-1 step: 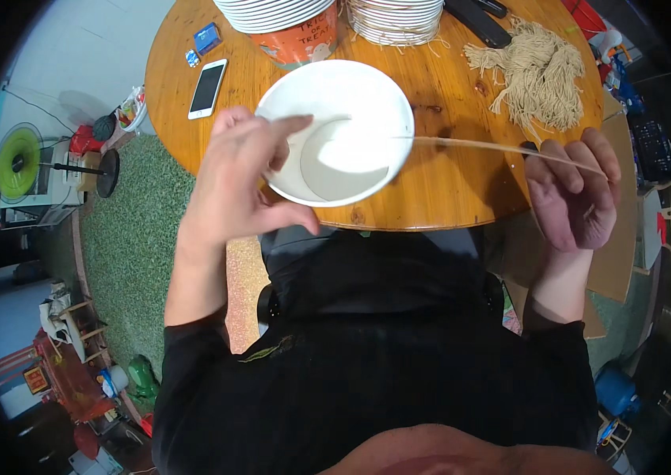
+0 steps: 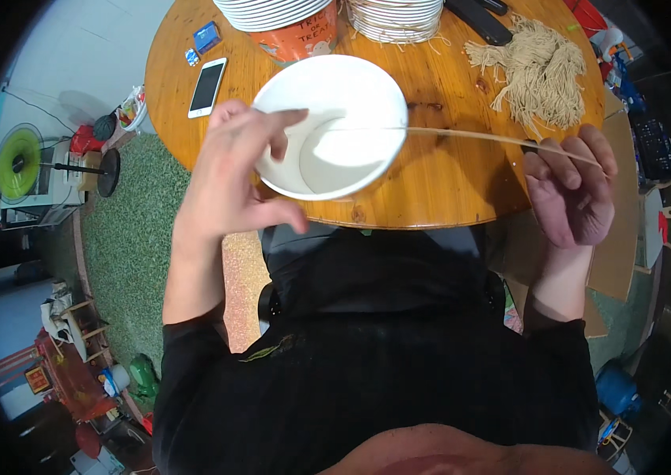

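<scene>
My left hand [image 2: 236,162] is curled at the left rim of a white-lined paper bucket [image 2: 331,186], its fingers over the rim and its thumb outside the near side. The bucket's mouth is tilted toward me over the table edge. Between the fingertips of my right hand [image 2: 573,186] is pinched a tan paper string [image 2: 470,134]. Stretched almost straight, it runs left to the bucket's right wall, and a thin length shows inside. A small dark thing [image 2: 529,146] appears beside my right fingers; its kind is unclear.
On the round wooden table [image 2: 462,202] stand an orange printed bucket stack [image 2: 296,36] and another white-rimmed stack [image 2: 395,22]. A heap of tan strings [image 2: 545,75] lies at right, near a black object [image 2: 478,22]. A phone [image 2: 207,89] and small blue box [image 2: 207,36] are at left.
The bucket and my left hand have shifted slightly away and to the left. More of the string now shows inside the bucket. My right hand has barely moved.
</scene>
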Available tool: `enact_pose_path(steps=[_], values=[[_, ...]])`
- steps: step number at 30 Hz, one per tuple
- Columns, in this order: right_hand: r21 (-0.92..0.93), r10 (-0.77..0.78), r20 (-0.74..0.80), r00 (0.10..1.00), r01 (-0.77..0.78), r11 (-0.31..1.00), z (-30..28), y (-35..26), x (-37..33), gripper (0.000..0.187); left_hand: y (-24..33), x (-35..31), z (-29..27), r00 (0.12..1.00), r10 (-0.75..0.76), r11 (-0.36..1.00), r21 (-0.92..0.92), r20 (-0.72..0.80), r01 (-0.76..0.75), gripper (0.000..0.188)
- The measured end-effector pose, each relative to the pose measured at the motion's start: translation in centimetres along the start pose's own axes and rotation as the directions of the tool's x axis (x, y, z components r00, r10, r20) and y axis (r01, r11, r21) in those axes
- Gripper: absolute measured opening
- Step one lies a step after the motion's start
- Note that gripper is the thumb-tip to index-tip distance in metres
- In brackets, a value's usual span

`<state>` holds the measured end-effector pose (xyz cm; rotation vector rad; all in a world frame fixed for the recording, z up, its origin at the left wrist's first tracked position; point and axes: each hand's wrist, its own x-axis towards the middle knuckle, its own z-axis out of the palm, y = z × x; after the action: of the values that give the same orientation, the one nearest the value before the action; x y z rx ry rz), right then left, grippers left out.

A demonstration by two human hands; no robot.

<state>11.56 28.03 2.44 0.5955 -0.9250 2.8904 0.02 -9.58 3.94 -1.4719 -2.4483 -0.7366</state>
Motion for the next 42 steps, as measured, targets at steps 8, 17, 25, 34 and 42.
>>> enact_pose_path(steps=[8, 17, 25, 34, 42], values=[[-0.24, 0.071, 0.017, 0.997, -0.065, 0.969, -2.0, 7.1, -2.6, 0.024, 6.0, -2.6, 3.8, 0.613, 0.236, 0.966, 0.116, -0.754, -0.23, 0.054], [0.075, 0.082, -0.213, 0.974, -0.067, 0.995, -2.2, 10.4, -2.1, 0.029, 10.0, 2.0, 5.6, 0.977, -0.037, 0.998, 0.042, -0.209, 0.046, 0.04], [-0.169, -0.194, -0.239, 0.951, 0.156, 0.973, -0.1, 11.1, -1.4, 0.026, 8.7, 3.3, 4.0, 0.973, -0.166, 0.986, 0.01, -0.158, 0.169, 0.016], [-0.034, -0.099, -0.388, 0.916, 0.093, 0.995, 0.5, 12.6, -1.8, 0.019, 8.6, 3.1, 5.5, 0.936, 0.044, 0.985, 0.171, -0.351, 0.018, 0.047], [-0.058, -0.098, -0.277, 0.956, 0.086, 0.995, 1.9, 12.2, -2.0, 0.017, 9.1, 3.4, 6.4, 0.905, 0.201, 0.971, 0.195, -0.374, -0.135, 0.034]])
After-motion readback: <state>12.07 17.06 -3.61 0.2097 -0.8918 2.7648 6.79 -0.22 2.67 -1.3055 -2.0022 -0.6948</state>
